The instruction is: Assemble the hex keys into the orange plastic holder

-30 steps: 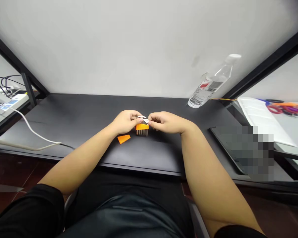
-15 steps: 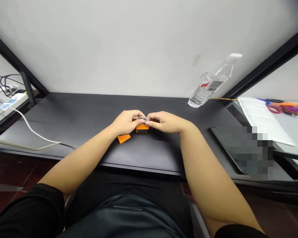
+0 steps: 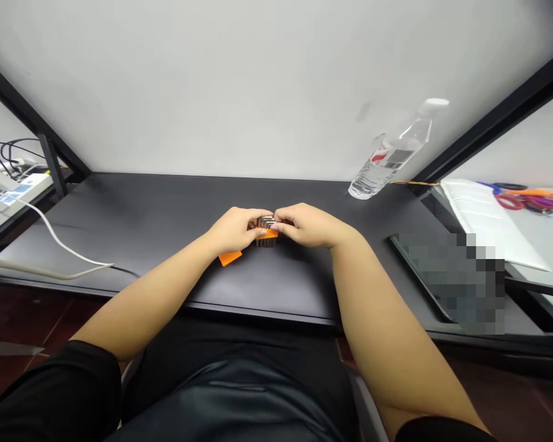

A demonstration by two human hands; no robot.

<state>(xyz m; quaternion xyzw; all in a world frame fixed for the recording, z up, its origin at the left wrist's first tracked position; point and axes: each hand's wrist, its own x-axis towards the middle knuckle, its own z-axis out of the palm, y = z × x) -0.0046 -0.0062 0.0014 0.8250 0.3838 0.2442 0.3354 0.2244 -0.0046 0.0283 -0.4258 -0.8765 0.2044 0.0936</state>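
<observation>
Above the black table, an orange holder [image 3: 270, 234] carries a row of several dark metal bits or keys [image 3: 266, 242] that stick out above and below it. My left hand [image 3: 236, 229] grips the holder's left side between thumb and fingers. At the right end of the row, the pinched thumb and fingers of my right hand [image 3: 303, 224] touch the metal pieces. Just below my left hand, a separate orange piece [image 3: 230, 258] lies on the table.
A clear water bottle [image 3: 387, 158] stands at the back right of the table [image 3: 267, 293]. To the right lie a dark, partly pixelated flat object [image 3: 424, 279], a white packet [image 3: 491, 224] and coloured scissors-like items [image 3: 529, 199]. A white cable [image 3: 55, 236] crosses the left side.
The metal pieces now show more fully above the orange holder, which has turned and shifted slightly right. My right fingers have opened slightly away from my left fingertips.
</observation>
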